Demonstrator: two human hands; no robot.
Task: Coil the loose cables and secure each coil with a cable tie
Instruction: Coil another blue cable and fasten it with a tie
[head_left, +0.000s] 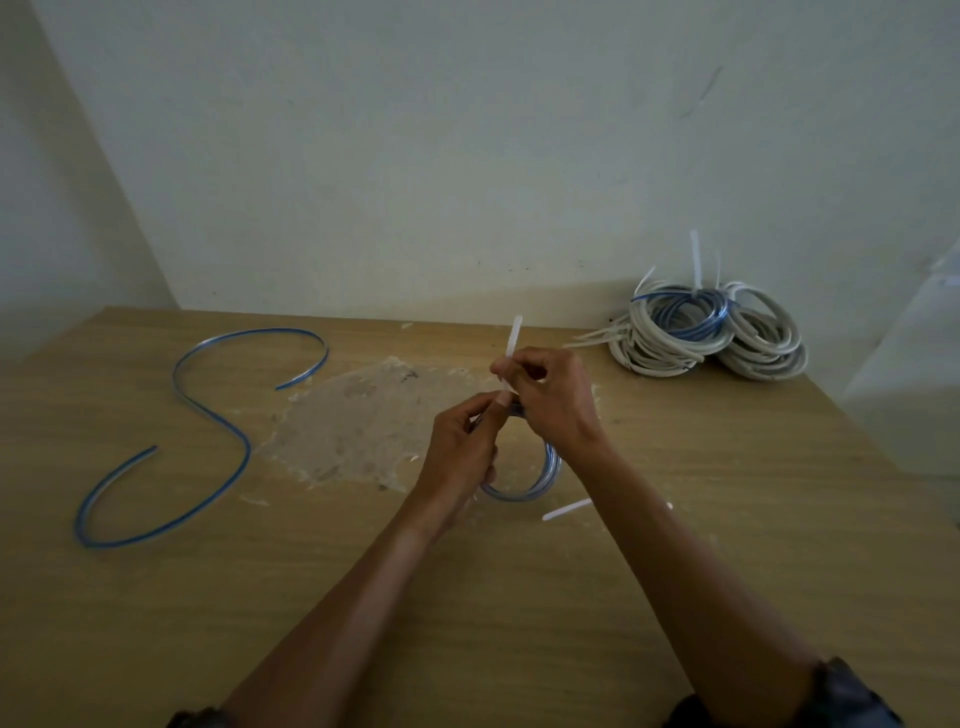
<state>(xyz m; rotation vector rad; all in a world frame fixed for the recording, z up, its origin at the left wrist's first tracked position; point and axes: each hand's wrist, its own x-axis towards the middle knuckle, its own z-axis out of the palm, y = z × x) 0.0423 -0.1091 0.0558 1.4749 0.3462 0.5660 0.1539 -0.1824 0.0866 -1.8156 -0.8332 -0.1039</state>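
Blue coil (551, 462) sits mid-table (779, 493) right under both hands. The left hand (460, 452) is clenched round its top, and the right hand (556, 400) pinches the white cable tie (514, 335) just at 1 o'clock of it. The tie's long axis runs 6 to 12, tail poking toward the wall, so I'd guess the cinch pull goes that way, right hand nearest. Plenty of room there. The finished pile (701, 332) is well off at 2, the loose cable (236, 441) at 9, and a spare tie (566, 509) is by the right forearm.

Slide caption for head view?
Left hand and right hand fit a cable tie on a blue coil; loose cable lies left.
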